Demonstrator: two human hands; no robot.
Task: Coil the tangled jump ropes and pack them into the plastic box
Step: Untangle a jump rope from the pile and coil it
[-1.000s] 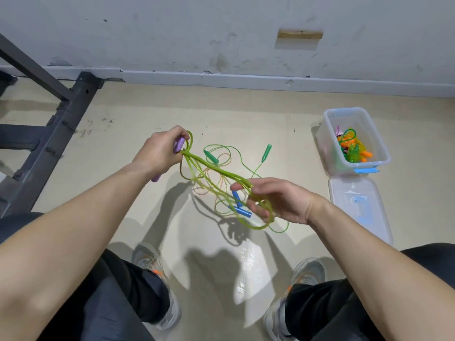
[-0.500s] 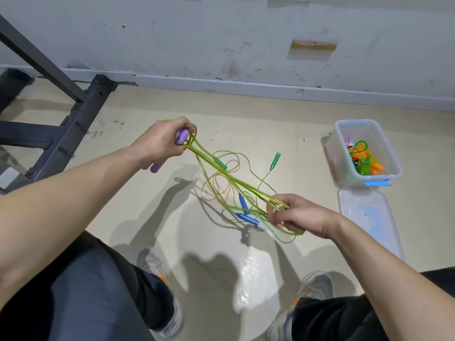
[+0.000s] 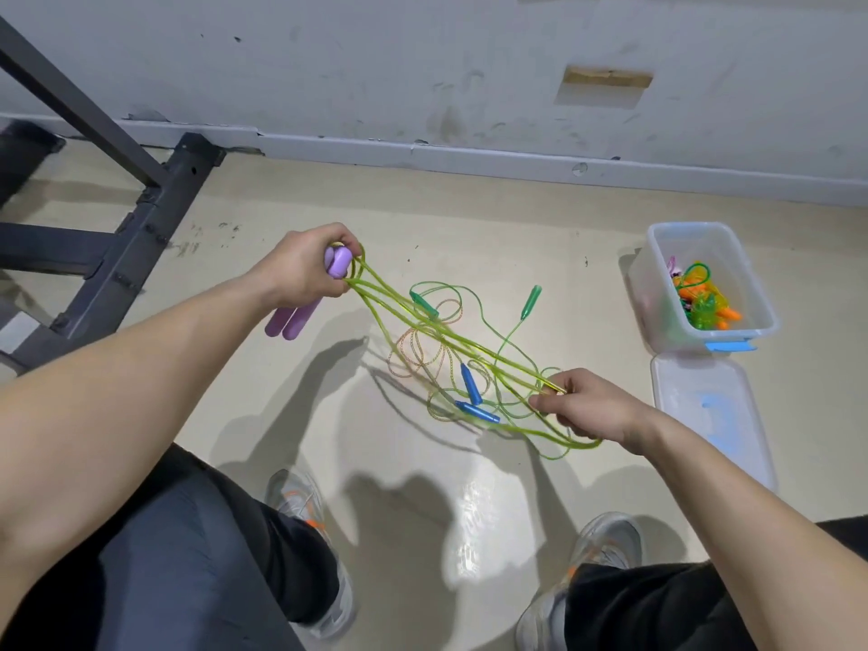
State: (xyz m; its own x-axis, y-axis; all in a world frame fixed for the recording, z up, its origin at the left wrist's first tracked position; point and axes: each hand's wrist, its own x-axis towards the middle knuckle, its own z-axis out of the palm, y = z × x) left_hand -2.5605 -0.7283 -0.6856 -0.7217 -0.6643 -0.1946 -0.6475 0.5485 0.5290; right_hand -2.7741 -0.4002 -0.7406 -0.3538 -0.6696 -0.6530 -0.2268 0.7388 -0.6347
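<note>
My left hand (image 3: 300,270) grips the two purple handles (image 3: 300,312) of a yellow-green jump rope (image 3: 404,317) above the floor. The rope's loops stretch taut down to my right hand (image 3: 587,411), which grips their far end. Under them on the floor lie a tangled speckled rope with blue handles (image 3: 472,385) and a thin green rope with green handles (image 3: 530,303). The clear plastic box (image 3: 657,284) stands open at the right and holds coiled ropes in green and orange.
The box's clear lid (image 3: 714,411) with a blue latch lies on the floor in front of the box. A dark metal frame (image 3: 141,227) stands at the left by the wall. My shoes (image 3: 305,509) and knees fill the bottom edge.
My right hand closed on the yellow-green loops and pulled them to the right, so the strands went from slack to taut. My left hand kept its grip on the purple handles.
</note>
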